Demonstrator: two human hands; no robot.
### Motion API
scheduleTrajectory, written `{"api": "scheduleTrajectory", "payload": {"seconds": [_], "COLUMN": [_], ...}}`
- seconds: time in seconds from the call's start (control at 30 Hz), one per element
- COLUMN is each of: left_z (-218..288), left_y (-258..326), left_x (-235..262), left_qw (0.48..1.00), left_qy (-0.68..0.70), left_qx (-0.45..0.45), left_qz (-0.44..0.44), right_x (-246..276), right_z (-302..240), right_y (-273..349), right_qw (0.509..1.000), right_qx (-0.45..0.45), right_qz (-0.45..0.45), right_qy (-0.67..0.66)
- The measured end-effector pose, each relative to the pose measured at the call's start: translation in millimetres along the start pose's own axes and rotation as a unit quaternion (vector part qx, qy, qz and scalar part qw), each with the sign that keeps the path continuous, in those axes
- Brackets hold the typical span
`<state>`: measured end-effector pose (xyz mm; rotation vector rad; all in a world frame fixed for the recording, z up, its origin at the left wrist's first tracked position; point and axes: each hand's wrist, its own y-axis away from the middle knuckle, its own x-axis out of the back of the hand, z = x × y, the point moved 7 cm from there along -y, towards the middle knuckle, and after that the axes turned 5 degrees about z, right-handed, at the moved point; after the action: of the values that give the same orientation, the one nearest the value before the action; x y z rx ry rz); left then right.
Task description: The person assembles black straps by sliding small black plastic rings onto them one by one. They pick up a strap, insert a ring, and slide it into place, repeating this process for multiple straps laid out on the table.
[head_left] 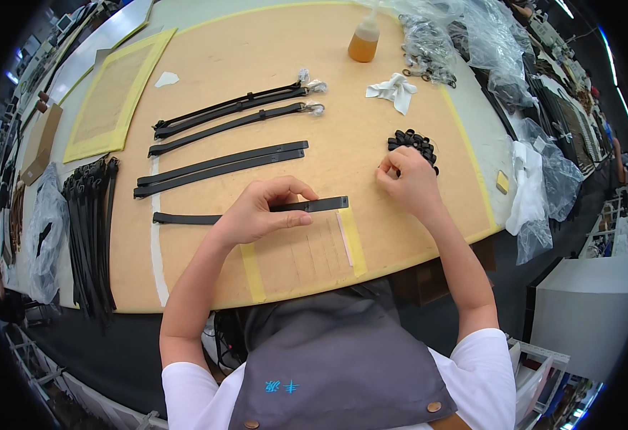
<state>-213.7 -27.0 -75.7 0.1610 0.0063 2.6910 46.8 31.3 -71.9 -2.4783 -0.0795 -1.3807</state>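
Note:
My left hand (260, 211) presses a flat black strap (185, 218) onto the tan board (271, 64), fingers pinching it near its right end. My right hand (406, 179) rests at the near edge of a small pile of black loops (414, 142), fingertips curled as if picking one; whether it holds a piece I cannot tell. Beyond the strap lie two paired black straps (221, 166) and further straps with metal clasps (235, 107).
A bundle of black straps (90, 229) hangs over the left table edge. A bottle of amber liquid (364, 39), a white rag (394, 89) and metal rings in clear bags (429, 46) sit at the back. Plastic bags (540, 193) lie to the right.

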Motion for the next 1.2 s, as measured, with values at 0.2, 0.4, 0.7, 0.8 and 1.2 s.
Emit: {"api": "scheduleTrajectory", "payload": {"seconds": [0.2,0.4,0.7,0.8,1.2], "left_z": [-1,-9,-4,1,21], "left_y": [9,10,15,18,23], "left_x": [1,19,10,6,-7], "left_qw": [0.995,0.984,0.988,0.988,0.971], "left_qy": [-0.075,-0.103,-0.114,-0.108,-0.174], "left_qx": [-0.018,-0.046,-0.021,-0.043,-0.117], "left_qz": [0.068,0.139,0.105,0.105,0.116], "right_x": [-11,5,-49,-50,-40], "right_z": [-13,-19,-28,-35,-65], "right_y": [32,23,37,49,63], "right_qw": [0.984,0.987,0.911,0.803,0.794], "right_qx": [-0.067,-0.059,-0.129,-0.147,-0.107], "right_qz": [0.016,-0.018,-0.17,-0.14,-0.098], "right_qy": [-0.167,-0.149,-0.352,-0.56,-0.591]}}
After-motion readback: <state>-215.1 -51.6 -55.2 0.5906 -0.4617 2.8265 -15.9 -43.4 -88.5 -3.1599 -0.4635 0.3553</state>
